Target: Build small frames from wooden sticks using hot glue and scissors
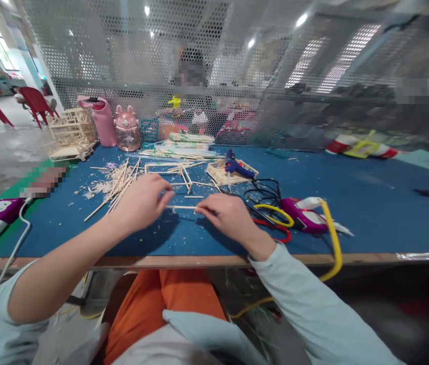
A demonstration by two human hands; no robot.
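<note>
A thin wooden stick [182, 207] spans the gap between my two hands, just above the blue table. My right hand [224, 213] pinches its right end. At its left end, my left hand [142, 200] has its fingers curled round it, though the tips are partly hidden. Beyond my hands stands a small open frame of sticks [169, 175]. Loose sticks [123, 182] and wood scraps lie left of it. A blue glue gun [237, 166] rests on a flat stick piece [216, 175] behind my right hand.
Yellow-handled scissors [279, 215], black cable and a purple power strip [306, 215] lie right of my right hand. A pink bottle [104, 124], a clear jar [128, 132] and a wooden model [72, 134] stand back left. A perforated metal screen [142, 61] borders the table [370, 213].
</note>
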